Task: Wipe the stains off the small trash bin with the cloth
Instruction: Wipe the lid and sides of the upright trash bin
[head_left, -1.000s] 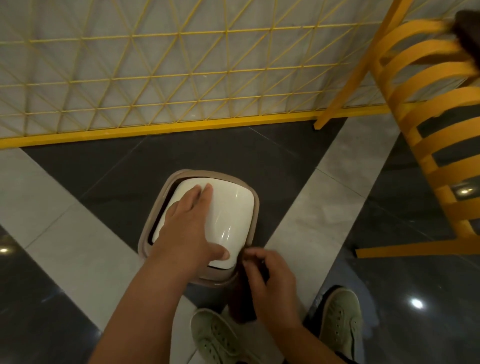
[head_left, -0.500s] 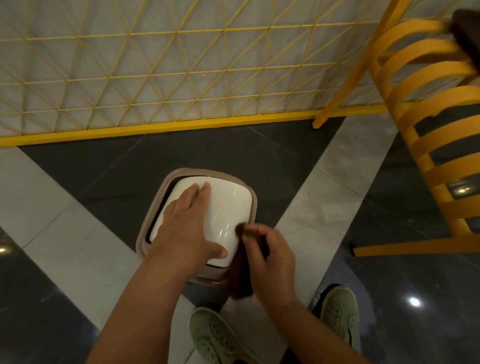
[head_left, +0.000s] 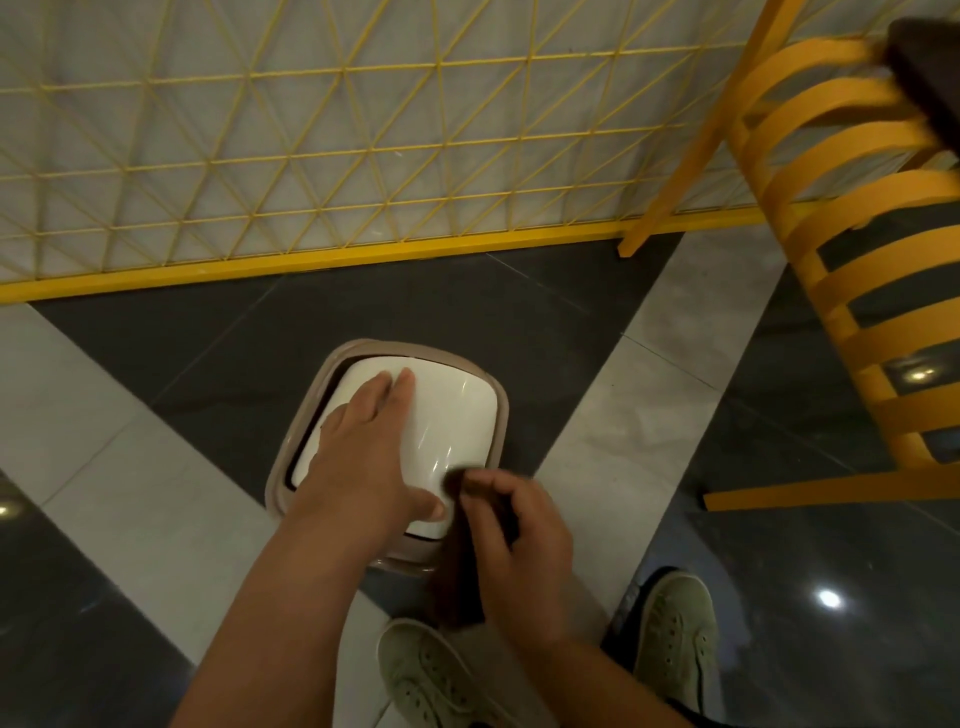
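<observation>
Two hands worked the small trash bin (head_left: 387, 441), which stood on the floor (head_left: 156, 493) just ahead of your shoes (head_left: 670, 629), where a dark tile met a pale diagonal strip. Your left hand (head_left: 358, 467) lay flat on the white lid (head_left: 457, 415), its fingers (head_left: 397, 382) straight and pointing to the far left corner, the thumb hooked over the near edge; it pressed down and held nothing. Your right hand (head_left: 519, 540) was the one nearer the work: its fingers were curled and clamped on the dark brown cloth (head_left: 457, 561), which hung down past the bin's near right corner, its top bunched against the lid's edge.

From that hand the uncovered part of the lid lay up and to the left, toward the far right corner, and the lid's long axis ran roughly near to far. I judged a wipe would go along that free right half, since your left hand covered the other. I could make out no stains at this sharpness.

The beige rim (head_left: 498, 410) stood just outside the lid. To the right there was open floor before the yellow chair (head_left: 852, 291); the yellow lattice fence (head_left: 311, 156) sat well behind the bin.
</observation>
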